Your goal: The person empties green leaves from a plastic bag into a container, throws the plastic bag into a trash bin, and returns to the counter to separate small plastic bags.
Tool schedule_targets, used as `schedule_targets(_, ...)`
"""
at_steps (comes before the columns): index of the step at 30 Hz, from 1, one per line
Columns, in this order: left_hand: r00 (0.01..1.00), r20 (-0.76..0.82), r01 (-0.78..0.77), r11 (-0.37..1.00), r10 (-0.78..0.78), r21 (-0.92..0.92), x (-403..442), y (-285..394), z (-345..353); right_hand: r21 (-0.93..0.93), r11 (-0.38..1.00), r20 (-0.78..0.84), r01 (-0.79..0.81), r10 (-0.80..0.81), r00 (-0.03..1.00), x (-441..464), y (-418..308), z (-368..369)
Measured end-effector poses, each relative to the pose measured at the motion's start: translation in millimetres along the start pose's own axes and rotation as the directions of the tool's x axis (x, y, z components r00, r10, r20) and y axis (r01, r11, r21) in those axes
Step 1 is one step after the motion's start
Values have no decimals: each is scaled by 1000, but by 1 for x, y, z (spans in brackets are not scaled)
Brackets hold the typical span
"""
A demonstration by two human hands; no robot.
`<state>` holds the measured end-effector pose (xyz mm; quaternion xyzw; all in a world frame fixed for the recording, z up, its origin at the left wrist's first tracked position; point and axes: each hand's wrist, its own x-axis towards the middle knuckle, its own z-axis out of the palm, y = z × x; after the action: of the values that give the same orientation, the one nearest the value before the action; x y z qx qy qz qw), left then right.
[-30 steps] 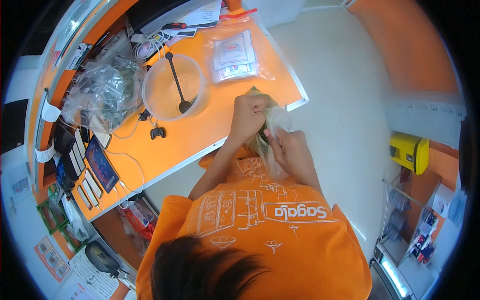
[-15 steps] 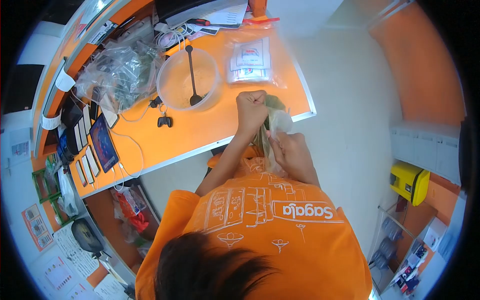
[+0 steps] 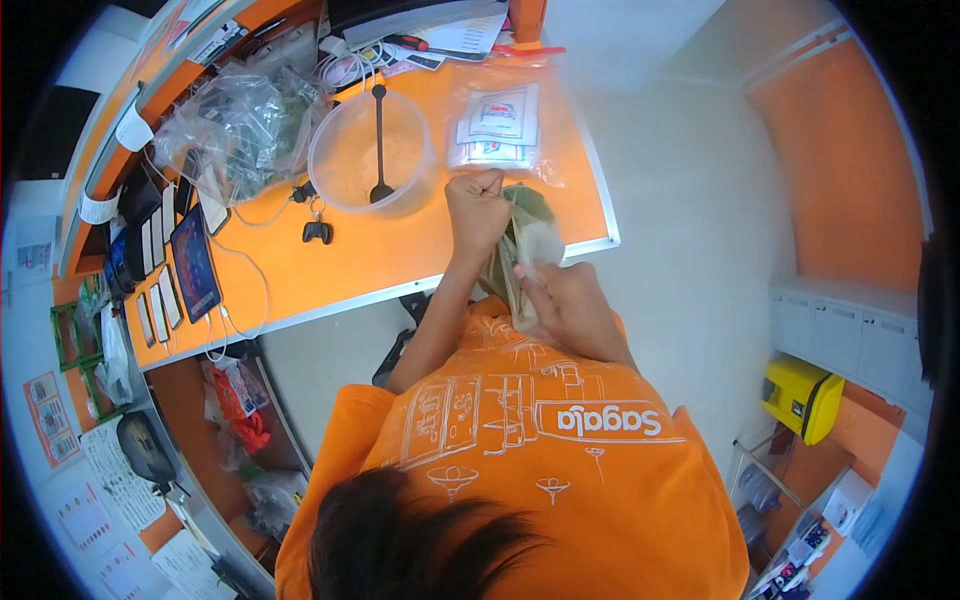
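A translucent plastic bag (image 3: 531, 237) with something green inside is held in front of my chest, near the table's edge. My left hand (image 3: 477, 212) is closed in a fist on the bag's left side. Lower down on the right, my right hand (image 3: 570, 303) pinches the bag between thumb and fingers. Beyond them on the orange table (image 3: 370, 262) stands a clear round tub (image 3: 337, 160) with a black spoon (image 3: 379, 140) leaning in it. A clear zip bag with white printed packets (image 3: 497, 130) lies to the right of the tub.
Crumpled clear bags (image 3: 245, 130) lie at the table's left, near a small black game-controller keyring (image 3: 317, 232). Several phones and a tablet (image 3: 194, 262) with cables are at the left end. A yellow box (image 3: 803, 400) sits by the lockers (image 3: 840, 335) on the right.
The view has shifted and turned slightly. Both hands keep hold of the plastic bag, and more of its green part shows beside my left fist.
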<state>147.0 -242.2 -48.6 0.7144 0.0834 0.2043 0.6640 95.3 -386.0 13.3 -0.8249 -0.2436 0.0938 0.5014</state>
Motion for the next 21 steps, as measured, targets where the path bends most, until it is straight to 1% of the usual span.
schedule_targets(1,1000,10,4,1000,-4,-13,0,-1,-2,-5,995,-1,-95,95,995,1,-4,-5)
schedule_targets(2,997,71,-6,1000,4,27,1,0,-5,-11,982,-4,-189,189,982,2,-6,-10)
schedule_targets(4,981,196,-33,994,12,104,7,7,-14,-40,981,-18,-190,189,982,7,-1,-22)
schedule_targets(5,967,256,-40,989,3,141,9,9,-15,-52,981,-26,-189,188,982,13,4,-29)
schedule_targets(7,926,377,-57,974,-30,218,13,14,-20,-63,991,-26,-120,119,993,30,15,-44)
schedule_targets(8,893,446,-27,981,-64,194,15,17,-21,-66,994,-29,-89,87,996,39,21,-52)
schedule_targets(10,806,581,33,989,-112,145,19,24,-21,-198,979,69,-43,58,996,56,25,-73)
schedule_targets(13,711,690,32,987,-133,157,25,29,-18,-183,983,32,9,-4,999,73,31,-98)
schedule_targets(16,727,672,-1,979,-141,206,31,26,-13,-90,995,9,-44,45,999,82,47,-114)
schedule_targets(19,751,649,-44,971,-123,235,35,17,-3,-186,981,38,-61,69,997,93,61,-131)
schedule_targets(21,770,636,-84,981,-49,178,36,17,4,-160,985,9,-62,64,998,97,66,-136)
